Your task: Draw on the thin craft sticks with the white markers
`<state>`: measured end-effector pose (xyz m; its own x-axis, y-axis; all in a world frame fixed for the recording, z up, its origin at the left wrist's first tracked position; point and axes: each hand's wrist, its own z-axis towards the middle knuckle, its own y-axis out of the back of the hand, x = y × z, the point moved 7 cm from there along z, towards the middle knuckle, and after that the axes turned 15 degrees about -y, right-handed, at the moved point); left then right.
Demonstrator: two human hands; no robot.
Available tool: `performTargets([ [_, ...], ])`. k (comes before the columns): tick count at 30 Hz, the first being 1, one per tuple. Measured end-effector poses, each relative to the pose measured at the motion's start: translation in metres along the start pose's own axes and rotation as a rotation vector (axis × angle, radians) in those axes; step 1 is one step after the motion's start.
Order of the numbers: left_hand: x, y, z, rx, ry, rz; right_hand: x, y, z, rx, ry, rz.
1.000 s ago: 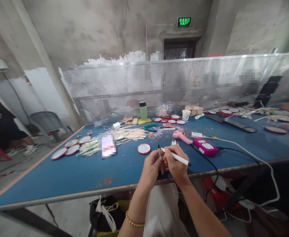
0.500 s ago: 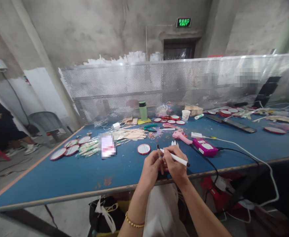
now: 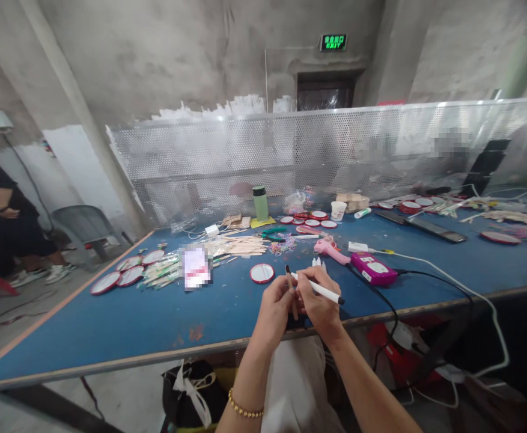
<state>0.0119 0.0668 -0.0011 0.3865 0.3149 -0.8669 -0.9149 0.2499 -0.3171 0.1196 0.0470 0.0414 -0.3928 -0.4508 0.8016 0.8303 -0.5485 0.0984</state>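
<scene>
Slim brn stick [image 3: 289, 279], dk-tipped; wht pen [image 3: 327, 292], blk-ended.

White marker [image 3: 327, 291] beside dark-tipped stick [image 3: 289, 278]

Left fingers [image 3: 283, 296] holding stick [image 3: 289, 278], right fingers [image 3: 304, 287] marker [image 3: 328, 292]

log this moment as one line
left grip: holds thin stick | right grip: holds white marker, tip near stick | blue table: red-rimmed discs
</scene>
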Motion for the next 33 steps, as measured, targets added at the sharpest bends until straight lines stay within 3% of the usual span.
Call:
performTargets([
  [7,0.0001,-0.0007,0.0005,-0.009,0.011,-0.036,-0.0039,0.0004,-0.001,0.014,-0.056,0.002],
  [33,-0.0003,-0.0002,-0.0004,0.013,-0.001,-0.012,0.0005,0.0004,-0.0009,0.014,-0.029,-0.011],
])
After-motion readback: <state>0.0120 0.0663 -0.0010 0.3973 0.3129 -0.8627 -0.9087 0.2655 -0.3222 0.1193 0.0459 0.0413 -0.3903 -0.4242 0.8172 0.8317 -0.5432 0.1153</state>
